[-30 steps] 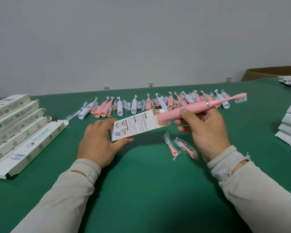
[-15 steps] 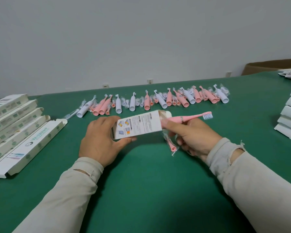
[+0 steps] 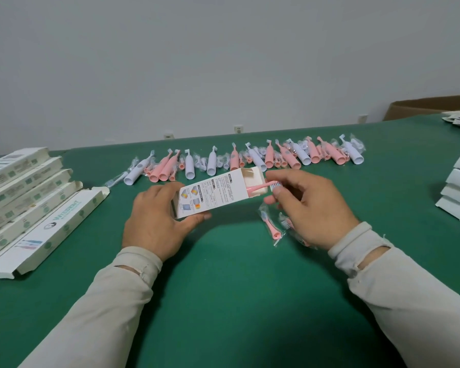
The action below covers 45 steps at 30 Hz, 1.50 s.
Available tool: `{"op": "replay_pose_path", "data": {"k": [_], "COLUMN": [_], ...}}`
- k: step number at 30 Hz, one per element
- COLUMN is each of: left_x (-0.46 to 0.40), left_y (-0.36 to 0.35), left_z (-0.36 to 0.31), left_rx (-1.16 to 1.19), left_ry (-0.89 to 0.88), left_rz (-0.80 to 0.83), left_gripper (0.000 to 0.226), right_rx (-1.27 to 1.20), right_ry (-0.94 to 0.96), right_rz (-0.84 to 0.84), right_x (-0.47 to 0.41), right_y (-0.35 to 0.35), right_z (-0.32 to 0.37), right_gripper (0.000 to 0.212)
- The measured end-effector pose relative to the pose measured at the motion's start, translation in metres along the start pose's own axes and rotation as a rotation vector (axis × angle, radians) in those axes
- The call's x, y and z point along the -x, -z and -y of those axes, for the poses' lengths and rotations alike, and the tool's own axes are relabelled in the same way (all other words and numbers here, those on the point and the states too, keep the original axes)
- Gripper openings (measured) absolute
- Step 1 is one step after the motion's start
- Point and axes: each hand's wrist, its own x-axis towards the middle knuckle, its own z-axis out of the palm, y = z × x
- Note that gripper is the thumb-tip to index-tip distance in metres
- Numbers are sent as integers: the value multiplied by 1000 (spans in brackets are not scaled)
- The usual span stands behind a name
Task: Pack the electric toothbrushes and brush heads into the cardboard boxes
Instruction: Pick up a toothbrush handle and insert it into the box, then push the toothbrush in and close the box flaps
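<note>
Against a plain grey wall, the green bench [image 3: 223, 288] carries rows of toothbrushes. The left hand [image 3: 157, 221] grips the white printed cardboard box [image 3: 213, 193] while the right hand [image 3: 308, 208] pinches the bristle end of the pink electric toothbrush [image 3: 263, 185]. A second ago most of it stood outside; now only the neck protrudes, so insertion is nearly finished.

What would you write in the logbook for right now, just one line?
left hand: holds cardboard box | right hand: pinches pink toothbrush head end | toothbrush: mostly inside box | bagged brush heads: on table
</note>
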Motion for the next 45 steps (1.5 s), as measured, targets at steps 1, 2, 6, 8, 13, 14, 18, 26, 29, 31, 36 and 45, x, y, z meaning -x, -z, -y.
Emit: {"op": "replay_pose_path", "data": {"k": [1, 2, 6, 8, 13, 14, 18, 26, 29, 31, 36, 45], "left_x": [0, 0, 0, 0, 0, 0, 1, 2, 2, 2, 3, 2], "left_y": [0, 1, -1, -1, 0, 0, -1, -3, -3, -2, -2, -7], "left_z": [0, 1, 0, -1, -1, -2, -3, -4, -4, -5, -6, -1], "left_rx": [0, 3, 25, 29, 38, 42, 60, 75, 76, 84, 73, 168], "left_ry": [0, -1, -6, -7, -8, -12, -29, -73, -83, -94, -112, -132], "left_rz": [5, 9, 31, 47, 51, 53, 63, 70, 83, 88, 88, 122], "left_gripper": [78, 78, 78, 81, 88, 88, 89, 86, 85, 84, 83, 75], "right_rx": [103, 142, 254, 331, 502, 517, 569, 611, 594, 612, 592, 305], "right_ry": [34, 50, 118, 183, 244, 245, 285, 259, 285, 305, 269, 165], "right_rz": [-25, -60, -104, -32, 20, 17, -2, 114, 110, 125, 152, 265], "right_x": [1, 1, 1, 3, 2, 1, 1, 1, 2, 2, 2, 0], "right_y": [0, 1, 7, 9, 11, 12, 16, 17, 17, 16, 12, 14], "right_z": [0, 2, 5, 7, 10, 10, 11, 12, 14, 16, 14, 6], "right_gripper": [25, 22, 8, 15, 24, 23, 19, 27, 26, 19, 12, 20]}}
